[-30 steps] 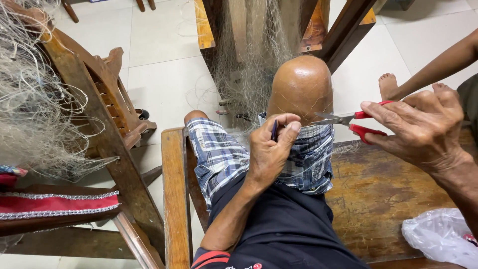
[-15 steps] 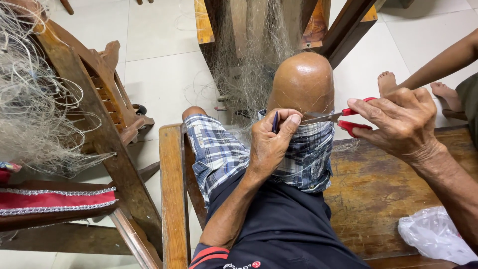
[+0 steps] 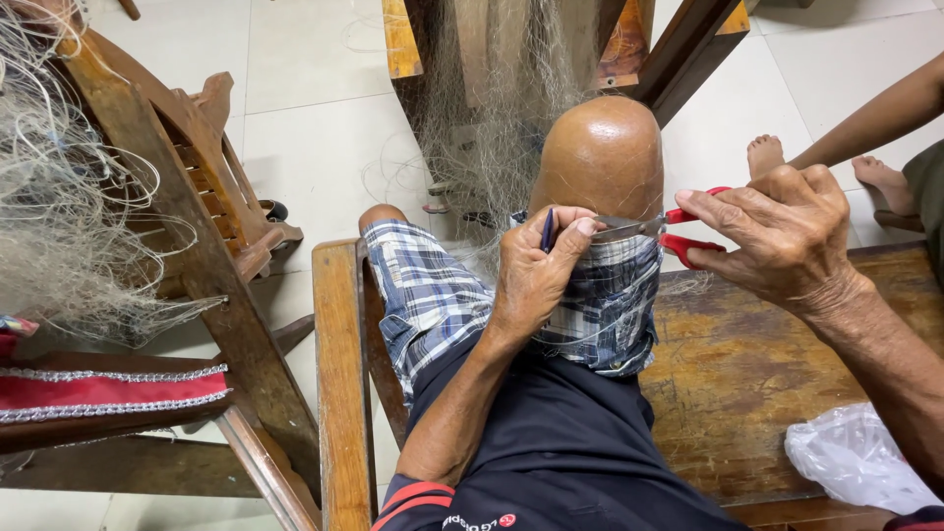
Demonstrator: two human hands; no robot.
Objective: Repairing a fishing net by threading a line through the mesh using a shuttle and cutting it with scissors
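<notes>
Head view: since a second ago the right hand (image 3: 782, 241) has been drawn in closer, so the red-handled scissors (image 3: 654, 228) now meet the left hand (image 3: 536, 270) at the raised knee (image 3: 602, 157); cutting looks underway. Left fingers (image 3: 575, 228) are pressed together, pinching fine net line (image 3: 492, 118) and a dark needle-like tool (image 3: 547, 230). Right fingers are curled shut through the scissor handles above the wooden bench (image 3: 747, 364).
</notes>
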